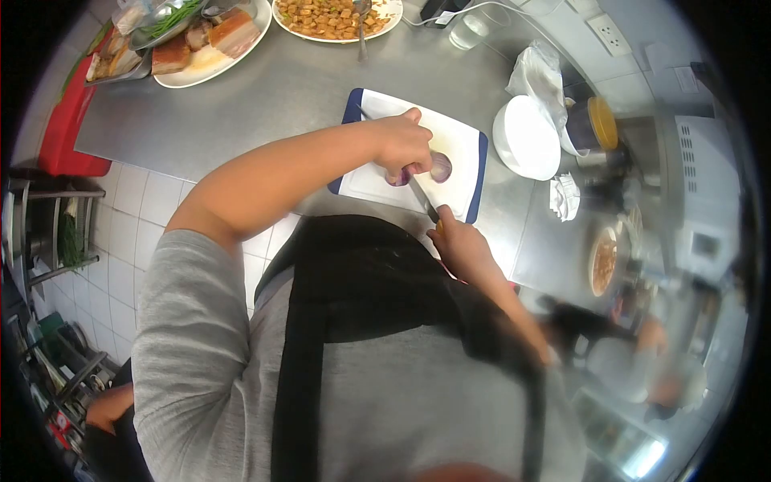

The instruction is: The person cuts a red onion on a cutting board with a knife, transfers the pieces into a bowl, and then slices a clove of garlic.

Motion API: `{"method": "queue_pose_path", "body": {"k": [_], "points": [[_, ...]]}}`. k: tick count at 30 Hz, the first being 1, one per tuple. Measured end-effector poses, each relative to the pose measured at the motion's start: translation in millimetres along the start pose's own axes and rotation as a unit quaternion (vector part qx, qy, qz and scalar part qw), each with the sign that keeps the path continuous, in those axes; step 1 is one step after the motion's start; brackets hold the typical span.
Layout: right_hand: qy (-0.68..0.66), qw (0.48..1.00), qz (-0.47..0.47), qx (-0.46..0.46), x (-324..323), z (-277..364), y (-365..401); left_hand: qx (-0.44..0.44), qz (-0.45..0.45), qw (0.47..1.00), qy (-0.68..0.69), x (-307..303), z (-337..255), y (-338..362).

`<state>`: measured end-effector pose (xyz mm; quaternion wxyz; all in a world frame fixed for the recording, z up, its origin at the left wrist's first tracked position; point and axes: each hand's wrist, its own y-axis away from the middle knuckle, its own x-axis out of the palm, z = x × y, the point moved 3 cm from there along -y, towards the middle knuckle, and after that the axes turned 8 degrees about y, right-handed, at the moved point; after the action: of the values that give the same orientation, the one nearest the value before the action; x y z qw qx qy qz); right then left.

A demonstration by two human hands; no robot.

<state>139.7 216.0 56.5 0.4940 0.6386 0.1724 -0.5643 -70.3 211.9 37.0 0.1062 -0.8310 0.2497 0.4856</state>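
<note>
On a white cutting board with dark blue ends lie pieces of purple onion. My left hand reaches across the board, its fingers closed on one onion piece. Another onion piece rests on the board just right of those fingers. My right hand grips the handle of a knife near the board's front edge. The blade slants up and left toward the onion in my left hand; its tip is hidden by that hand.
Behind stand a plate of diced food with a spoon and a platter of meat. To the right are a white bowl, a plastic bag and crumpled paper. Another person shows blurred at lower right.
</note>
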Motion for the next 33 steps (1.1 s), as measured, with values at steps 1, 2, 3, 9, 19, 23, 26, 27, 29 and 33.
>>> {"method": "queue_pose_path", "body": {"k": [1, 2, 3, 9, 19, 23, 26, 27, 29, 33], "points": [[-0.006, 1.000, -0.002, -0.001, -5, 3, 4, -0.003, -0.001, 1.000, -0.004, 1, 0, 1], [-0.011, 1.000, -0.005, -0.001, -9, 3, 8, -0.004, -0.001, 1.000, -0.009, 1, -1, 1], [-0.015, 1.000, -0.009, 0.000, -12, 3, 11, -0.005, -0.003, 1.000, -0.014, 1, -1, 1], [-0.018, 1.000, 0.008, 0.010, -13, 5, 13, 0.005, -0.011, 1.000, -0.005, 1, 0, 3], [-0.025, 1.000, -0.002, -0.004, 33, -11, -7, -0.005, -0.005, 1.000, 0.003, 3, 3, 2], [-0.018, 1.000, -0.012, 0.003, 17, -4, -2, -0.004, -0.012, 1.000, 0.009, 1, 3, 5], [-0.024, 0.999, -0.021, 0.004, 2, 3, 10, -0.003, -0.012, 1.000, 0.003, 1, 0, 6], [-0.026, 0.999, -0.023, 0.003, -2, 5, 12, -0.005, -0.010, 1.000, -0.003, 1, -1, 6], [-0.023, 1.000, -0.016, 0.008, -4, 6, 13, -0.002, -0.010, 1.000, -0.010, 2, 0, 6], [-0.022, 1.000, -0.003, 0.012, -3, 7, 11, -0.005, -0.010, 1.000, -0.003, 1, -1, 7]]}}
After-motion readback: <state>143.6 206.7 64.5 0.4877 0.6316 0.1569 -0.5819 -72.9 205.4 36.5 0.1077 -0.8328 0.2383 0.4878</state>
